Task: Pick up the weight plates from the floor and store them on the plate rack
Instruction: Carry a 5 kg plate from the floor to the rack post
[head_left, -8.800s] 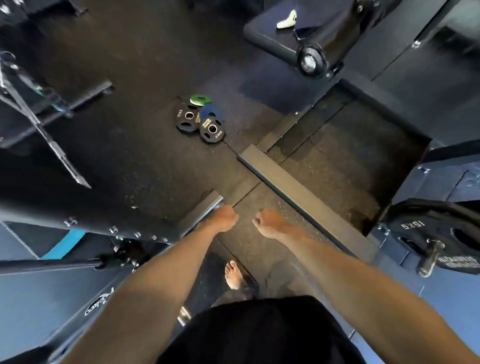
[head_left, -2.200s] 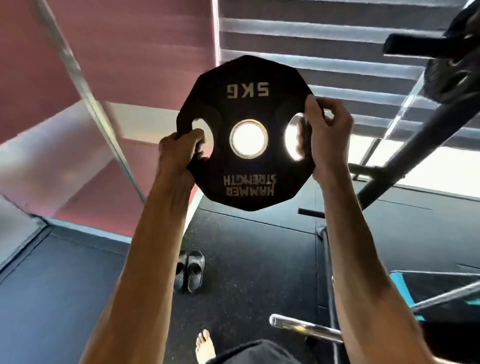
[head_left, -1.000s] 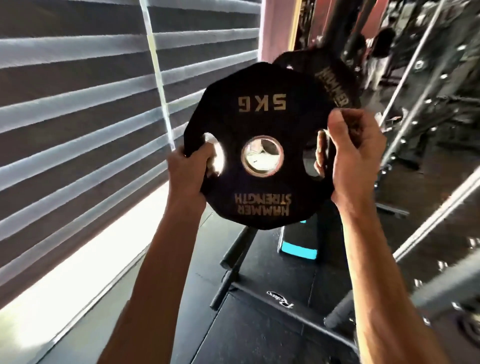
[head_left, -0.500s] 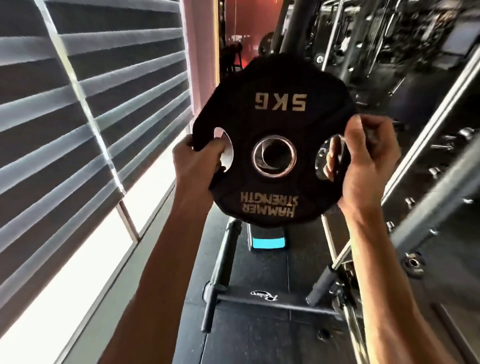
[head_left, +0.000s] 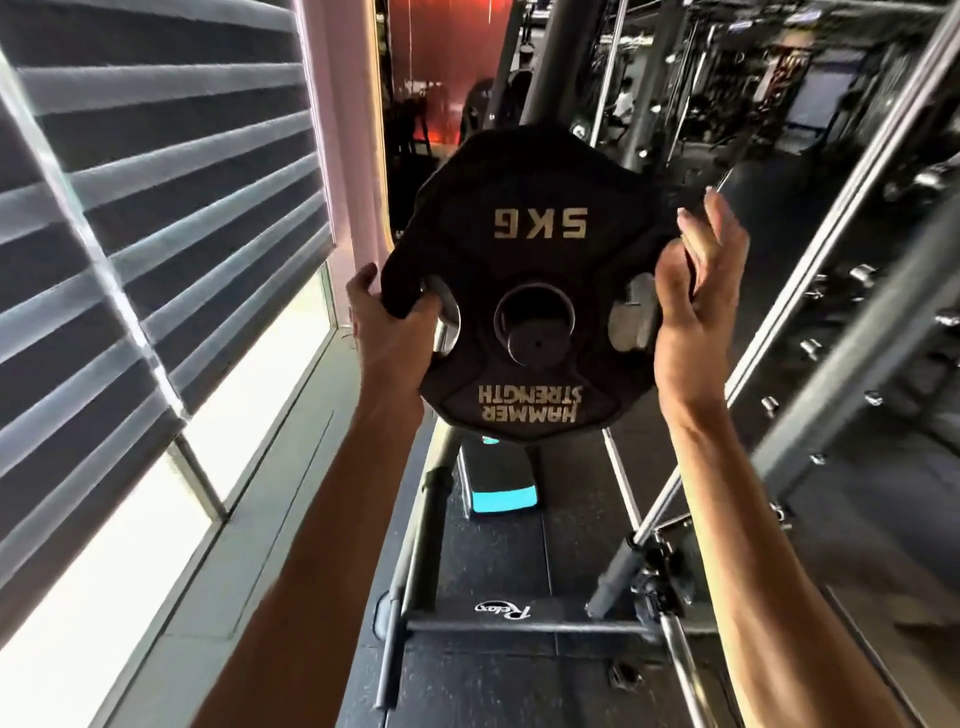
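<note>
A black 5 kg weight plate (head_left: 535, 249), lettered "HAMMER STRENGTH" upside down, stands upright at chest height in front of me. A steel peg (head_left: 536, 344) of the plate rack shows inside its centre hole. My left hand (head_left: 387, 332) grips the plate's left edge, thumb in the left cut-out. My right hand (head_left: 696, 291) lies flat against the right edge, fingers straight and pointing up. The rack's dark upright (head_left: 535, 67) rises behind the plate.
A window with striped blinds (head_left: 156, 208) runs along the left. The rack's base frame (head_left: 498, 623) lies on the black floor below, with a black-and-cyan pad (head_left: 501, 493) behind it. Slanted steel bars (head_left: 810, 291) and machine frames crowd the right.
The plate has moved forward onto the rack peg, which now fills its centre hole. My right hand has let go of the cut-out and straightened its fingers against the rim.
</note>
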